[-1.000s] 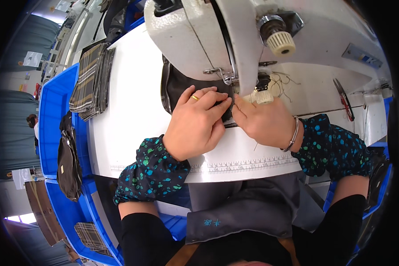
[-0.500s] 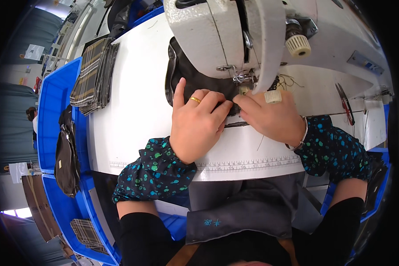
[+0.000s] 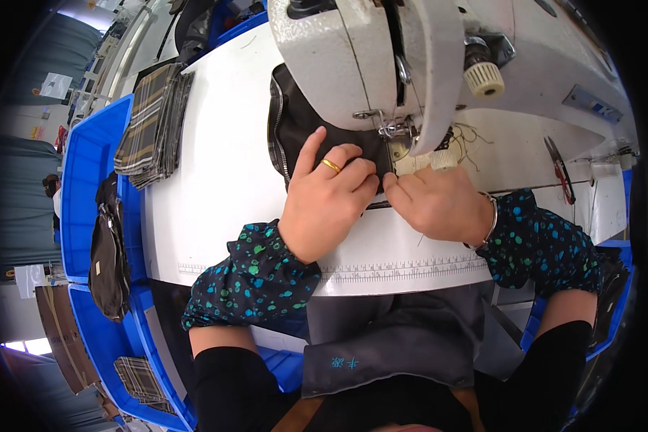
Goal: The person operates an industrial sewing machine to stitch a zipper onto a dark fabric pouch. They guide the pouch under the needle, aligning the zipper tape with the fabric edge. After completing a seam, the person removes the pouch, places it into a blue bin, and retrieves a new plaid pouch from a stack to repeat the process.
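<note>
A dark brown fabric piece [image 3: 306,108] with a metal zipper along its left edge lies under the head of a white sewing machine [image 3: 331,65]. My left hand [image 3: 327,198], a gold ring on one finger, rests on the fabric with its fingers apart and bent, the index finger reaching forward. At the fabric's right edge, just in front of the presser foot [image 3: 398,132], the bent fingers of my right hand [image 3: 439,205] are closed on the edge. Their tips are partly hidden. The machine head covers the fabric's far part.
Plaid cloth pieces [image 3: 151,122] are stacked at the table's left, beside blue bins [image 3: 93,194]. A dark zippered piece [image 3: 109,252] hangs over a bin's edge. Red-handled scissors [image 3: 560,169] and loose threads [image 3: 471,140] lie right of the needle. A printed ruler [image 3: 403,271] runs along the front edge.
My right fingertips have drawn slightly nearer to me, away from the presser foot. My left hand has shifted a little to the right, and the fabric has turned slightly, showing more of its right edge.
</note>
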### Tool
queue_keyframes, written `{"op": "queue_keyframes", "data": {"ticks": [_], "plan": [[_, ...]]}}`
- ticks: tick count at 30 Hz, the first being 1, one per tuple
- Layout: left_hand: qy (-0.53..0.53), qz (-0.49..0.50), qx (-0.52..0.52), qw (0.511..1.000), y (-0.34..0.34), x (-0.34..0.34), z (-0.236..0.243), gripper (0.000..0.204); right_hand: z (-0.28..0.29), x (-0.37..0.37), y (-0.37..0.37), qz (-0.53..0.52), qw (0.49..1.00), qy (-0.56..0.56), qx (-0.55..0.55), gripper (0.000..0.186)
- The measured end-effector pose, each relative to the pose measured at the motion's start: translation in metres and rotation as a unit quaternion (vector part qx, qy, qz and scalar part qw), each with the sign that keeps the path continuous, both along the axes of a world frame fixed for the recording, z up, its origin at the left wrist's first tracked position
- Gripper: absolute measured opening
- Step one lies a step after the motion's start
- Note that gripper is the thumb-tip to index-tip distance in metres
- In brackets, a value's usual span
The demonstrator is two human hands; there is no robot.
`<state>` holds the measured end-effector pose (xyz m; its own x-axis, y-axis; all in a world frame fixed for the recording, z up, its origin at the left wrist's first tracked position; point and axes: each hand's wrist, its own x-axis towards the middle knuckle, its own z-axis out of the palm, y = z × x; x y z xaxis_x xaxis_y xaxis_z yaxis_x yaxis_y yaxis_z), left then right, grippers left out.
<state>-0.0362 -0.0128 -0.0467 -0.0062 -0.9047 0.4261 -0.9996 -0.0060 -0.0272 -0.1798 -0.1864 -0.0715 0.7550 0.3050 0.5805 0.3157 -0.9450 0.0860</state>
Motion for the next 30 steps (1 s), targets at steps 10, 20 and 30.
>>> {"op": "queue_keyframes", "data": {"ticks": [10,20,30], "plan": [[0.053,-0.018,0.021,0.998,-0.001,0.009,-0.003,0.023,0.000,-0.003,0.002,-0.028,0.998,0.059,0.005,0.014],[0.012,0.020,-0.003,1.000,-0.020,0.031,-0.010,0.029,0.003,0.001,-0.001,-0.089,0.993,0.064,0.040,0.007],[-0.007,0.052,0.003,0.999,-0.025,0.035,-0.009,0.054,-0.005,0.005,-0.002,-0.079,0.995,0.045,0.044,0.009]]}}
